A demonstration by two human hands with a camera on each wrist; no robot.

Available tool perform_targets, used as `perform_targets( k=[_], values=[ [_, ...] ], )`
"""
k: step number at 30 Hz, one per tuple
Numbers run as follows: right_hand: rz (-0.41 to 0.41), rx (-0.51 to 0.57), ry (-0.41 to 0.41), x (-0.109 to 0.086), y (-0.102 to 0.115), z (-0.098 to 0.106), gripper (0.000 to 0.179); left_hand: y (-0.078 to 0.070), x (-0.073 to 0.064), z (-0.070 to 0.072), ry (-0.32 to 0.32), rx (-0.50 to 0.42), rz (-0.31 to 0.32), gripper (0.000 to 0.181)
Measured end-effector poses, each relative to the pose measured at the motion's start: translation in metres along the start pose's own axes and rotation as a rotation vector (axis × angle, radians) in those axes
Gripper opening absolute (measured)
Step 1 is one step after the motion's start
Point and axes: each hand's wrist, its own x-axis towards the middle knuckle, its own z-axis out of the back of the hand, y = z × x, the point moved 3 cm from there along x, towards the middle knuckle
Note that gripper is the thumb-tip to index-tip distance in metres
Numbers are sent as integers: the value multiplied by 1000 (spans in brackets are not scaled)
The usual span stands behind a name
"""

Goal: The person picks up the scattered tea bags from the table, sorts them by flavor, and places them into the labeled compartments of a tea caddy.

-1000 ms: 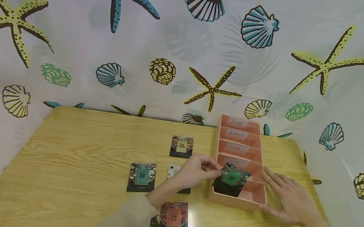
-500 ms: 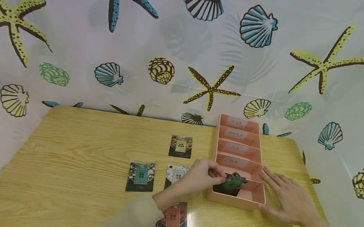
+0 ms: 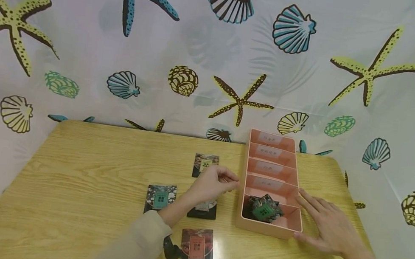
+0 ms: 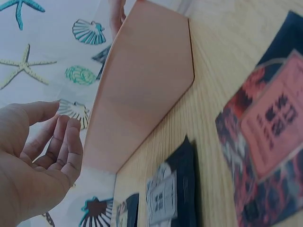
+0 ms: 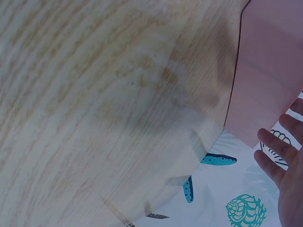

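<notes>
A black packet with a green label (image 3: pixel 264 211) lies tilted in the nearest compartment of the pink divided box (image 3: pixel 265 229). Just left of the box, my left hand (image 3: pixel 212 184) hovers with loosely curled fingers and nothing in them; the left wrist view also shows its palm bare. My right hand (image 3: pixel 328 229) rests against the box's right side, fingers extended. Under and around the left arm lie a white-label packet (image 3: pixel 202 212), a teal-label packet (image 3: pixel 160 197) and a yellow-label packet (image 3: pixel 200 162), all partly covered. A red-label packet (image 3: pixel 197 249) lies closest to me.
Paper labels (image 3: pixel 269 152) with writing are stuck inside the box's other compartments. The wooden table (image 3: pixel 89 184) reaches back to a hanging cloth (image 3: pixel 155 51) printed with starfish and shells. Bare tabletop extends on the left.
My left hand has let go of the green-label packet inside the nearest compartment and moved left, out of the box. My right hand has stayed at the box's side.
</notes>
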Motion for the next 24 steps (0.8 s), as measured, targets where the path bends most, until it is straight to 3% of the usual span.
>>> perform_targets(
  k=[6,13,18,24],
  values=[
    [-11,0,8,-1,1,0,98,9,3,26,-46,0,23,20],
    [-4,1,8,0,2,1,98,22,1,48,-79,-3,136,23],
    [-6,3,14,0,2,1,98,31,-6,54,-47,38,197,21],
    [-10,3,16,0,2,2,99,38,-21,55,37,70,217,21]
  ],
)
